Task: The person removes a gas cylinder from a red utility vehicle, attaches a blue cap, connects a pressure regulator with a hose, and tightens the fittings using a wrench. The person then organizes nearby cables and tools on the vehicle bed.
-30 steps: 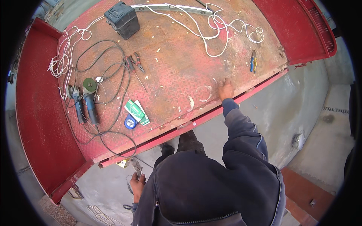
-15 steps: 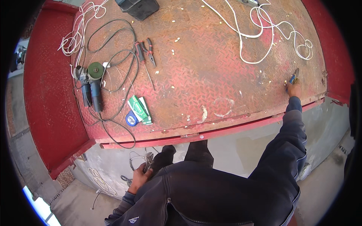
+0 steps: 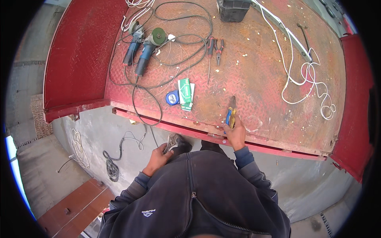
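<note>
My right hand [image 3: 237,134] is closed round the handles of blue-and-yellow pliers [image 3: 231,111]. Their jaws point away from me over the near edge of the rusty red metal platform [image 3: 262,83]. Low in front of my body, my left hand [image 3: 156,160] grips a grey metal hand tool [image 3: 171,145], whose exact kind is hard to make out. Between the two hands and farther off lie a blue tape measure [image 3: 172,98] and green-and-white packets [image 3: 184,91]. A red-handled screwdriver [image 3: 210,55] and long-nose pliers [image 3: 218,51] rest beyond them.
Two angle grinders [image 3: 146,55] lie at the left among looping dark cords. A black bin [image 3: 233,12] stands at the back. On the right are a long metal bar [image 3: 289,35] and tangled white cable [image 3: 293,102]. Red side walls [image 3: 79,55] flank the platform; more cable coils hang or lie below it.
My right hand has come from the platform's far right side toward the middle, bringing the blue-and-yellow pliers. My left hand still holds the grey tool. The whole view has shifted.
</note>
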The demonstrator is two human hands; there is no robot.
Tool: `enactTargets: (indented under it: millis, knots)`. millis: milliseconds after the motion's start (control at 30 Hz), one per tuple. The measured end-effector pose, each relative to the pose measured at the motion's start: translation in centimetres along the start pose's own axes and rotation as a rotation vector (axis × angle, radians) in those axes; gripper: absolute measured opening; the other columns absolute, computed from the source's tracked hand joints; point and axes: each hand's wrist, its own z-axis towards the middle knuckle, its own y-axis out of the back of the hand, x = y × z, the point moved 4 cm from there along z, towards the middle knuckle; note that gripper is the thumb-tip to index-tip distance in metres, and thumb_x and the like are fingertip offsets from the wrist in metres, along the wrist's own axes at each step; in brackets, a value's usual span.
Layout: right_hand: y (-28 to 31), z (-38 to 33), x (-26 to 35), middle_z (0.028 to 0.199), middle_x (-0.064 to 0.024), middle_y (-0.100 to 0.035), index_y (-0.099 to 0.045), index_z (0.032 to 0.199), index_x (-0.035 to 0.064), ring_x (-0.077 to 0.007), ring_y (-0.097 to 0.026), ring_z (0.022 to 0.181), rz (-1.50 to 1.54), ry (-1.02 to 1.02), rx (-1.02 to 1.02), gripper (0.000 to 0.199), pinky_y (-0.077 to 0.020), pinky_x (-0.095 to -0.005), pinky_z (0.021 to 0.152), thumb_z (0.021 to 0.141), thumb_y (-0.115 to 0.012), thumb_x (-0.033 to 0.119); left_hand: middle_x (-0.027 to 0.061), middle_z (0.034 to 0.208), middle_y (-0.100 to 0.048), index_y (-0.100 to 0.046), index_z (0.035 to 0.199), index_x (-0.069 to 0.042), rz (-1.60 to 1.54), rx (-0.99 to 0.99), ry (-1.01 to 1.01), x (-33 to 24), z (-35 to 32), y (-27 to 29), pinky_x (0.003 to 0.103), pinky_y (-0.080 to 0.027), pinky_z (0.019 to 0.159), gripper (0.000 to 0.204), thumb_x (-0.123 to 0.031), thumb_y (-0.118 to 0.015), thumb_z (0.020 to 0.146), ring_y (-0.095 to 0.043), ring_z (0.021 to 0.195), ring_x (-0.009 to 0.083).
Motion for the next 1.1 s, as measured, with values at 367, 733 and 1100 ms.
enactTargets:
  millis: [367, 733, 1100]
  knots:
    - [-10.7, 5.9, 21.6, 0.128, -0.0249, -0.063, -0.048, 0.156, 0.0064, -0.0472, -0.07, 0.11, -0.47, 0.631, 0.249, 0.078, -0.0586, -0.0549, 0.091, 0.088, -0.082, 0.022, 0.0271, 0.105, -0.08, -0.07, 0.135, 0.004, -0.486, -0.279, 0.269, 14.1, -7.5, 1.1, 0.043, -0.058, 0.09, 0.052, -0.027, -0.077, 0.094, -0.078, 0.1, 0.0339]
    - [-25.1, 7.9, 29.9, 0.131, -0.0311, -0.066, -0.061, 0.146, 0.004, -0.0506, -0.069, 0.113, -0.462, 0.713, 0.058, 0.057, -0.0562, -0.0567, 0.1, 0.092, -0.075, 0.017, 0.0234, 0.095, -0.079, -0.071, 0.128, 0.005, -0.689, -0.439, 0.38, 28.0, -14.1, 2.7, 0.043, -0.057, 0.081, 0.048, -0.029, -0.076, 0.095, -0.075, 0.086, 0.0309]
    - [-18.5, 3.1, 23.3, 0.137, -0.028, -0.067, -0.067, 0.137, -0.0058, -0.0473, -0.065, 0.124, -0.478, 0.612, -0.178, 0.053, -0.0516, -0.0514, 0.11, 0.088, -0.078, 0.01, 0.0065, 0.079, -0.07, -0.066, 0.142, 0.005, -0.851, -0.466, 0.442, 38.7, -15.4, 6.8, 0.033, -0.05, 0.055, 0.052, -0.023, -0.074, 0.099, -0.062, 0.059, 0.0128]
